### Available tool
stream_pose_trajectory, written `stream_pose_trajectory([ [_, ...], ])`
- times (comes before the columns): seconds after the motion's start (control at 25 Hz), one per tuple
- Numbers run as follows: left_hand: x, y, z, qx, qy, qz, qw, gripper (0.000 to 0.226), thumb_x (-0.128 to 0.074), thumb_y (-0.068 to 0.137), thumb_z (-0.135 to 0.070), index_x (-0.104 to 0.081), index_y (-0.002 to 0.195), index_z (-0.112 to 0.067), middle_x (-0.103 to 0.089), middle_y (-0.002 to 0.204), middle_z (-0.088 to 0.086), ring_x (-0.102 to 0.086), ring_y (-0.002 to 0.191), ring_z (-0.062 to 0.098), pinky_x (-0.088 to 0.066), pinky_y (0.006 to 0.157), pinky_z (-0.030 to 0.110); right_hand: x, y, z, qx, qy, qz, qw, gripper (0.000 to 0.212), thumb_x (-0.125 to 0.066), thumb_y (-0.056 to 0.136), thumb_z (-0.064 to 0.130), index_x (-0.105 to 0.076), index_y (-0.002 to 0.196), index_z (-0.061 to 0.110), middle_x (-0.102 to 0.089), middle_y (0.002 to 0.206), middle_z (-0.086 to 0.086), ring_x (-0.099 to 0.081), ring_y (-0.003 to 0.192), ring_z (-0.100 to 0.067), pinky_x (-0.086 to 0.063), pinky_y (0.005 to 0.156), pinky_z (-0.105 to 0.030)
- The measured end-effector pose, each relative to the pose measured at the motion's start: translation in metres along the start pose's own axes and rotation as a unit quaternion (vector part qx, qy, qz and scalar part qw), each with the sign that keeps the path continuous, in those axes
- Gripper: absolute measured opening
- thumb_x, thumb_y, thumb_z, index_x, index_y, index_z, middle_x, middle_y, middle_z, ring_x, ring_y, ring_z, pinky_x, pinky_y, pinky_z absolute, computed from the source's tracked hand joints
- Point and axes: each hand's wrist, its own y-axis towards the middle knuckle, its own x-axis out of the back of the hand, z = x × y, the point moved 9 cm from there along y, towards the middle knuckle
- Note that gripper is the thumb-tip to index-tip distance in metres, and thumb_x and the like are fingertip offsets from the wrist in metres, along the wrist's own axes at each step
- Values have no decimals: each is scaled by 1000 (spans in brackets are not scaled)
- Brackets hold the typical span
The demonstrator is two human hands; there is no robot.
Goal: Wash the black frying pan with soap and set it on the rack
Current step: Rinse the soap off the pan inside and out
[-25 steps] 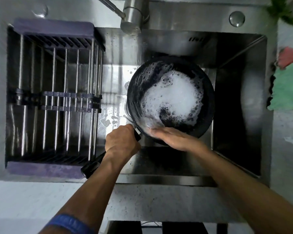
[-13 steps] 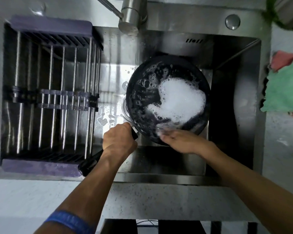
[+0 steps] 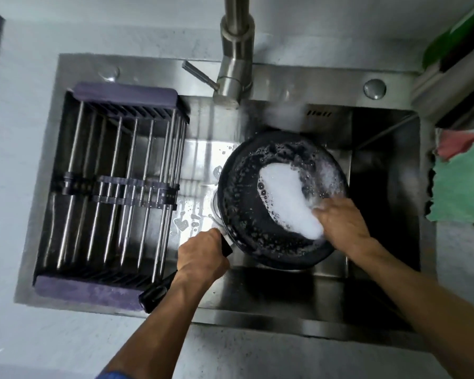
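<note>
Hands work inside the steel sink (image 3: 271,77). The left hand (image 3: 203,255) is curled tightly around the black handle (image 3: 155,295) of the frying pan (image 3: 241,212), near the front edge of the sink. The right hand (image 3: 342,222) lies in the pan at its right side, fingers bent into the white soap foam (image 3: 288,195); whether it holds something there I cannot tell. The pan sits tilted in the middle of the basin, wet with bubbles along its wall. The rack (image 3: 118,192) with metal bars fills the left part of the sink. The faucet (image 3: 236,56) stands at the back edge. Green and pink cloths (image 3: 463,184) lie on the tabletop by the right edge.
</note>
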Motion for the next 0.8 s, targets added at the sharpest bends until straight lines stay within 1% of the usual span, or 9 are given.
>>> stream_pose_trajectory([
  [0.08,5,-8,-4,-20,46,30,998,48,-70,83,-28,-46,123,-14,-59,111,4,-58,96,20,-43,76,28,13,-13,-9,-73,138,-30,987,41,-58,82,9,-67,119,25,-67,120,-4,-57,113,-32,-45,90,-35],
  [0.2,42,-40,-31,-53,98,-1,994,58,-62,88,-37,-34,134,-15,-42,130,9,-46,117,27,-42,94,39,35,-35,-25,-190,389,-55,900,51,-57,84,2,-66,129,24,-68,125,-11,-64,110,-32,-50,86,-31],
  [0.28,110,-72,-66,-95,-26,-116,988,45,-58,89,-34,-43,129,-20,-52,125,6,-52,112,27,-44,94,42,53,-53,-23,-193,483,-46,853,49,-62,86,2,-65,131,21,-67,127,-11,-64,111,-29,-48,86,-27],
  [0.36,192,-100,-93,-150,-278,-212,925,35,-62,87,-18,-54,122,-22,-63,113,0,-61,100,19,-51,89,37,72,-70,-24,-190,548,-51,813,49,-64,85,-1,-66,130,17,-67,127,-9,-64,105,-23,-48,82,-23],
  [0.4,227,-108,-108,-189,-397,-211,873,41,-62,86,-8,-55,123,-24,-63,113,-5,-61,97,11,-53,87,32,77,-76,-24,-192,573,-52,795,49,-64,84,-2,-66,129,16,-68,126,-7,-64,98,-19,-47,75,-19],
  [0.48,292,-134,-154,-303,-464,-183,812,60,-57,82,9,-51,129,-27,-55,123,-12,-53,102,-7,-48,89,16,90,-88,-26,-197,601,-61,772,47,-64,85,-2,-67,129,15,-70,118,-2,-62,81,-13,-45,61,-12],
  [0.6,322,-168,-202,-425,-465,-118,768,48,-49,79,19,-60,118,-8,-65,118,4,-58,111,7,-45,96,14,105,-101,-29,-215,621,-80,750,45,-64,87,-1,-67,127,19,-68,101,4,-60,72,-15,-47,63,-19],
  [0.68,318,-176,-194,-437,-483,-76,755,30,-49,83,17,-62,105,1,-69,102,12,-64,102,17,-51,92,26,108,-108,-26,-227,628,-87,739,45,-63,87,0,-67,126,22,-69,104,3,-63,77,-18,-49,69,-24],
  [0.8,285,-169,-137,-424,-465,-69,774,46,-46,84,18,-61,119,-7,-66,112,1,-61,104,0,-44,86,7,108,-108,-2,-225,633,-76,737,37,-65,85,1,-70,117,18,-72,106,-2,-68,94,-21,-52,81,-27],
])
